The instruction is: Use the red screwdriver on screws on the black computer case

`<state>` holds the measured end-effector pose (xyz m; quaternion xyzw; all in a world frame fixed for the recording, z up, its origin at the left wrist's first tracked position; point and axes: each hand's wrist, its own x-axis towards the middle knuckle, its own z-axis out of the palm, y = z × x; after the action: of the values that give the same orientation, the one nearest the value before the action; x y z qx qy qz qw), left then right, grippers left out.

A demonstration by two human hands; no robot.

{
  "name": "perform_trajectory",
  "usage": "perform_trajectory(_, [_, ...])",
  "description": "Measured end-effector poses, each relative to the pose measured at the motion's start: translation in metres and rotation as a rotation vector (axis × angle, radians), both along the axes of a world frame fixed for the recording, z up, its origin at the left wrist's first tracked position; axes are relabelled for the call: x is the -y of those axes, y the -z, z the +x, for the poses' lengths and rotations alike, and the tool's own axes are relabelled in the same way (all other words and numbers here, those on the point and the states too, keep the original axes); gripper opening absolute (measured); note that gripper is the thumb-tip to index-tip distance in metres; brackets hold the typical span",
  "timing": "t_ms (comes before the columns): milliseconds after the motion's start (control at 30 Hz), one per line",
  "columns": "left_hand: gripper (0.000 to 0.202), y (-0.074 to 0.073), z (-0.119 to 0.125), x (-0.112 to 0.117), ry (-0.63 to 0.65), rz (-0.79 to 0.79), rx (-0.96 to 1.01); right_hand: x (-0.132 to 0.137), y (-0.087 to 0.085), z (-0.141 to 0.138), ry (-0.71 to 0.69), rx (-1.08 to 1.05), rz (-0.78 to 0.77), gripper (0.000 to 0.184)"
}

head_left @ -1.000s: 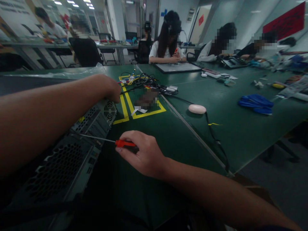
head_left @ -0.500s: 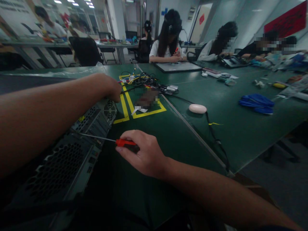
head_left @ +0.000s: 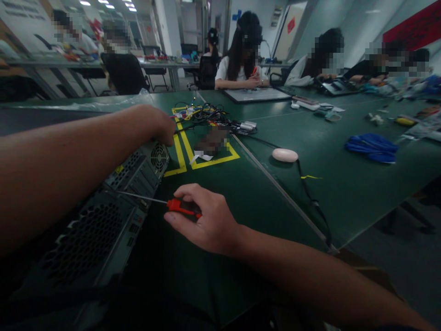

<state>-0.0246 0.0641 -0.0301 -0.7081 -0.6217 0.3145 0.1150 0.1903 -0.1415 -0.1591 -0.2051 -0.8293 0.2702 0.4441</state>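
A computer case (head_left: 86, 239) with honeycomb vents and a round fan grille lies at the left, its rear panel facing me. My right hand (head_left: 206, 218) loosely holds a screwdriver (head_left: 181, 208) by its red and black handle, thumb and forefinger slightly off it. The long metal shaft points left, and its tip meets the rear panel beside the slot covers. My left arm reaches across the case. At the far end, my left hand (head_left: 163, 125) bends down by the corner near the fan grille, its fingers hidden from view.
Tangled cables (head_left: 213, 115) and a blurred dark object (head_left: 212, 140) lie within yellow tape lines on the green table (head_left: 248, 202). Farther right are a pinkish oval item (head_left: 285, 155) on a black cord and a blue bundle (head_left: 372, 148). Several people sit beyond.
The fingers of my right hand have loosened and spread a little around the screwdriver handle, whose angle has turned slightly. The view has shifted a touch; my left hand stays by the case corner.
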Motion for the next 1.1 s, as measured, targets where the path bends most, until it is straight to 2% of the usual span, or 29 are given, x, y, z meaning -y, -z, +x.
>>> perform_trajectory(167, [0.061, 0.002, -0.007, -0.006, -0.009, 0.024, 0.06, 0.0, -0.003, 0.0, 0.008, 0.002, -0.007, 0.01])
perform_trajectory(433, [0.064, -0.001, -0.004, -0.001, -0.092, 0.009, 0.183, 0.0, -0.004, -0.002, 0.001, -0.035, 0.021, 0.011])
perform_trajectory(600, [0.057, -0.001, -0.002, 0.0, -0.049, 0.05, 0.139, 0.0, -0.005, -0.001, -0.007, -0.032, 0.015, 0.011])
perform_trajectory(733, [0.051, 0.002, -0.005, -0.005, -0.007, 0.011, 0.033, 0.0, -0.004, 0.001, -0.005, -0.018, 0.009, 0.013])
perform_trajectory(800, [0.058, 0.007, -0.011, -0.014, 0.001, 0.014, 0.049, 0.0, -0.004, 0.001, -0.002, -0.017, 0.014, 0.012])
perform_trajectory(867, [0.074, 0.013, -0.02, -0.024, 0.029, 0.033, 0.083, -0.001, -0.003, 0.001, 0.0, -0.006, 0.003, 0.013])
perform_trajectory(1000, [0.078, 0.022, -0.033, -0.039, 0.044, 0.044, 0.073, 0.0, -0.003, 0.0, 0.0, 0.0, -0.007, 0.013])
perform_trajectory(1100, [0.08, 0.022, -0.033, -0.038, 0.041, 0.04, 0.1, 0.0, -0.004, 0.001, 0.007, -0.011, 0.005, 0.013])
